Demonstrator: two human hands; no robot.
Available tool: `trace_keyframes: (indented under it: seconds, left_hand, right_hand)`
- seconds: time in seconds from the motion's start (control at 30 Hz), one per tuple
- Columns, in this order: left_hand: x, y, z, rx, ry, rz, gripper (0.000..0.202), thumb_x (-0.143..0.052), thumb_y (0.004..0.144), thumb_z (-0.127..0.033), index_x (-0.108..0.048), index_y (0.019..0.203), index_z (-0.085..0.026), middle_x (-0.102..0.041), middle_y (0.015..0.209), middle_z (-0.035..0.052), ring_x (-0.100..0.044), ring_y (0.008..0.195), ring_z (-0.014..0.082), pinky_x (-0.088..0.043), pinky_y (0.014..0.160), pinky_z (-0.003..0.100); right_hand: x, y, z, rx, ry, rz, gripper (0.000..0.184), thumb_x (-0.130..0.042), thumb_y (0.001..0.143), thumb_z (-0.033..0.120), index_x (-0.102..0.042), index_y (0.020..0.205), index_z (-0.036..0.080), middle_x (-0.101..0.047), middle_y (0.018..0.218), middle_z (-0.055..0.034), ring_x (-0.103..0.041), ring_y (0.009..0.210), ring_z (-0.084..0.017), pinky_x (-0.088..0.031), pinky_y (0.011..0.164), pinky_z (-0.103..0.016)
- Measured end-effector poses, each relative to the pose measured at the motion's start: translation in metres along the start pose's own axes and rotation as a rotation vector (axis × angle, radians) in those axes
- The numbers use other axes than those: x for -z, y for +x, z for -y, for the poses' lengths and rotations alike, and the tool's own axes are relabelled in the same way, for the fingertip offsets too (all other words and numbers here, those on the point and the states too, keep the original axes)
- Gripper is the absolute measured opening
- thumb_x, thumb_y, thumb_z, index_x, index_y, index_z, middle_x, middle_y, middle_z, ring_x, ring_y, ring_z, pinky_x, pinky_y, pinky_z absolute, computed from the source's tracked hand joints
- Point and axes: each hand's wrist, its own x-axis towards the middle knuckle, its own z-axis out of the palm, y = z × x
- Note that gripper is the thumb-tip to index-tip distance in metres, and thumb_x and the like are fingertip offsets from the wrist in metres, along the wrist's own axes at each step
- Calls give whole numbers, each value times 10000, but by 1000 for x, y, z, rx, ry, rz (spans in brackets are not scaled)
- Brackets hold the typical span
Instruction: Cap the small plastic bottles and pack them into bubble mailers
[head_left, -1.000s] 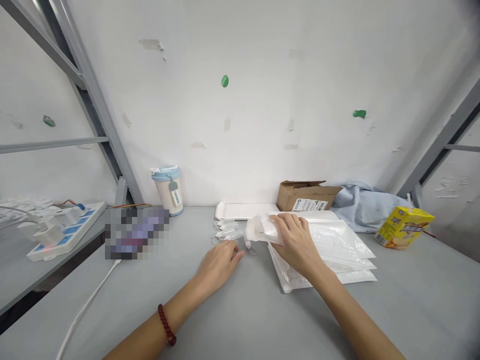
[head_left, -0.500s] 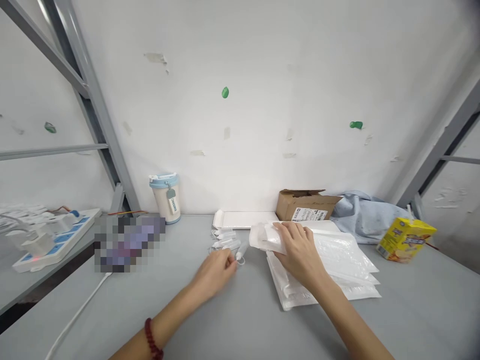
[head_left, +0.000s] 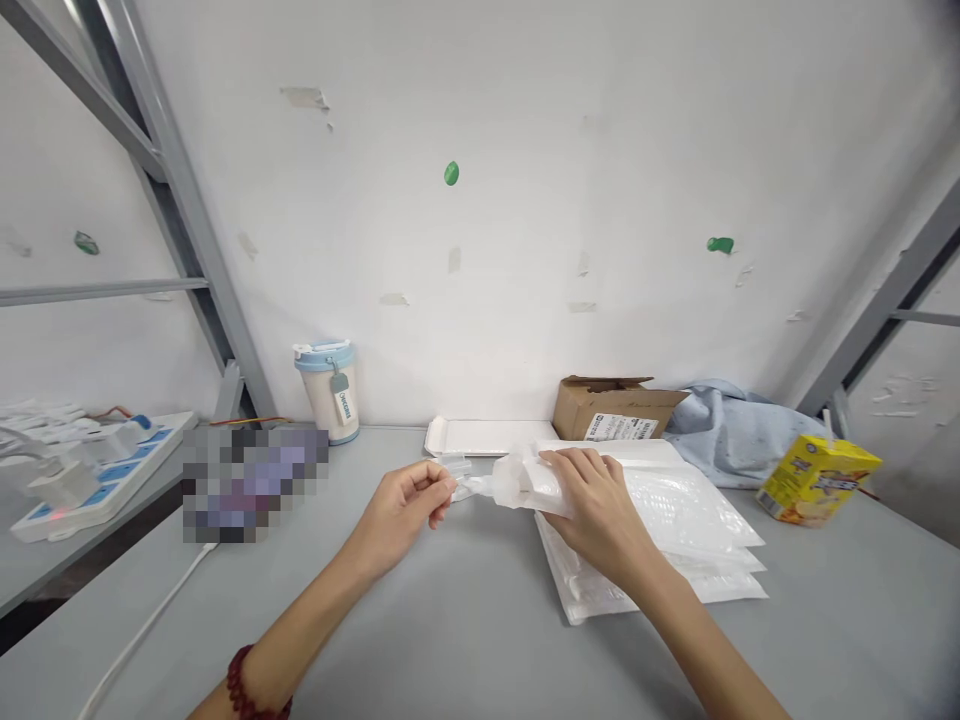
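My left hand [head_left: 401,505] is raised off the grey table [head_left: 465,630], fingers pinched on a small clear plastic piece [head_left: 454,466] with a thin loop. Its tip sits at the open mouth of a white bubble-wrap bag [head_left: 529,480]. My right hand [head_left: 592,495] grips that bag from above and holds its left end up. The bag lies over a stack of white bubble mailers [head_left: 660,540] to the right. Other small clear pieces are hidden behind my left hand.
A white tray [head_left: 487,436] and a brown cardboard box [head_left: 611,408] stand by the wall, with a blue-lidded cup [head_left: 327,385] to the left. Blue cloth [head_left: 735,425] and a yellow drink carton [head_left: 817,465] lie at right. A power strip [head_left: 90,475] and white cable [head_left: 142,625] are at left.
My left hand has lifted from the table with one clear piece and brought it to the bag's mouth. My right hand has kept its grip on the bag.
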Motion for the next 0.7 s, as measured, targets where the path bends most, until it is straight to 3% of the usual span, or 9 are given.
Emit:
trace_keyframes:
  seconds: [0.13, 0.33, 0.47, 0.57, 0.7]
  left_hand:
    - [-5, -2, 1, 6, 22, 23, 232, -500, 782, -359, -509, 653, -166, -486, 609, -24, -437, 558, 96, -385, 551, 208]
    - [-17, -2, 10, 5, 57, 166, 200, -518, 759, -314, -584, 663, -151, -518, 617, -11, -427, 567, 100, -347, 537, 208]
    - [-28, -5, 18, -87, 212, 193, 301, -460, 755, -211, -431, 461, -151, -297, 498, -45, -248, 490, 72, -191, 459, 215]
    - [-32, -9, 19, -156, 291, 234, 332, -399, 759, -165, -315, 438, -156, -193, 492, -50, -170, 478, 72, -139, 455, 232]
    - [-25, -6, 18, -123, 271, 127, 317, -388, 809, -291, -493, 540, -160, -316, 515, -36, -264, 503, 88, -209, 474, 221]
  right_hand:
    - [1, -1, 11, 67, 97, 6, 308, -508, 768, 142, -495, 1072, 189, -583, 990, -85, -479, 909, -231, -312, 790, -366]
    - [-5, -4, 28, 157, 156, -15, 295, -526, 739, 105, -513, 1023, 182, -595, 905, -49, -484, 834, -197, -301, 767, -343]
    - [-7, -7, 35, 204, 148, -11, 330, -507, 717, 60, -513, 1026, 174, -589, 880, -46, -474, 805, -193, -294, 753, -345]
    - [-7, -7, 36, 225, 128, -18, 313, -495, 720, 57, -519, 1010, 169, -583, 882, -50, -467, 795, -193, -296, 750, -349]
    - [-5, -5, 32, 219, 66, -46, 281, -461, 758, 83, -518, 1025, 153, -587, 892, -78, -470, 820, -206, -305, 775, -365]
